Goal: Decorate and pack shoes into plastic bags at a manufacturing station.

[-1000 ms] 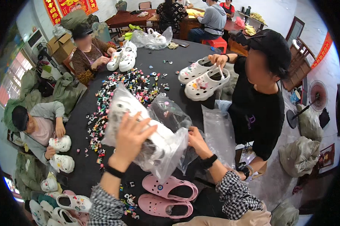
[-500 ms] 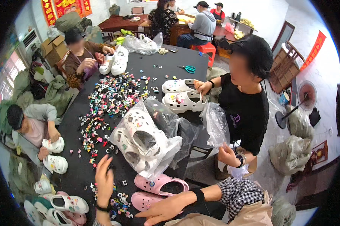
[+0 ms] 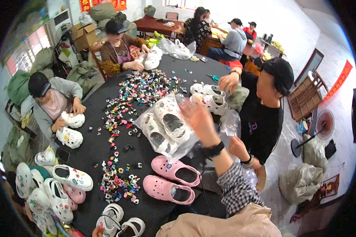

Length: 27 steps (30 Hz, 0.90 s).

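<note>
My right hand (image 3: 197,120), with a black band at the wrist, is raised and blurred, its fingers spread. It overlaps the right side of a clear plastic bag (image 3: 149,121) of white clogs; I cannot tell whether it touches it. Only some fingers of my left hand (image 3: 97,231) show at the lower edge, closed against the side of a white clog (image 3: 111,215). A second white clog (image 3: 133,226) lies beside it. Two pink clogs (image 3: 156,188) lie side by side below the bag. Left of them spreads a pile of small colourful shoe charms (image 3: 120,181).
Decorated clogs (image 3: 69,177) are heaped at the lower left. Another charm pile (image 3: 144,87) covers the table's middle. At the right, a person in black (image 3: 261,108) holds a clear bag (image 3: 230,124) near white clogs (image 3: 211,102). Two people handle clogs along the left side.
My right hand has risen from above the pink clogs to the bag. My left hand has dropped from the charms to the white clog. The person in black has lifted one hand off their clogs.
</note>
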Tool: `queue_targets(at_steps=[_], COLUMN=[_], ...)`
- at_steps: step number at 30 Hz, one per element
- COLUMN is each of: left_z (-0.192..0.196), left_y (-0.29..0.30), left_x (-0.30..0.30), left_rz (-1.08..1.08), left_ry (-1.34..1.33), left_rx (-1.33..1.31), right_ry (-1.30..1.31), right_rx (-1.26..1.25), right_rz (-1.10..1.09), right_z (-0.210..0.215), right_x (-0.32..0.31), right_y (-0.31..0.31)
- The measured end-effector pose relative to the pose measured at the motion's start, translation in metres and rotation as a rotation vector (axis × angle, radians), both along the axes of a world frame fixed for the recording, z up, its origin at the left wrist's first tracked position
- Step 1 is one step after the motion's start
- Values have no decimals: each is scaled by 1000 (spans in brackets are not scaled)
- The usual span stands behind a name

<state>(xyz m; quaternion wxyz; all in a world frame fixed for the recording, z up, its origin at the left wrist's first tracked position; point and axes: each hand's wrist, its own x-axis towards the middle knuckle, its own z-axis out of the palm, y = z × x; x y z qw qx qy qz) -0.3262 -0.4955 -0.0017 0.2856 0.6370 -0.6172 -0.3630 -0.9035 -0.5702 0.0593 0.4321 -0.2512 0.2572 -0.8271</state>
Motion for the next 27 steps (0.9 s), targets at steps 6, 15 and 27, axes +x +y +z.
queue_targets(at_steps=[6, 15, 27], left_z=[31, 10, -9], left_y=[36, 123, 344], left_x=[-21, 54, 146], left_rz=[-431, -184, 1350], left_ry=[-90, -262, 750], left_rx=[56, 175, -207], right_ry=[1456, 1589, 1463], right_rx=[-362, -347, -683], right_rz=[1274, 1711, 2277], right_z=[-41, -93, -95], right_x=[293, 397, 553], right_y=[51, 108, 167])
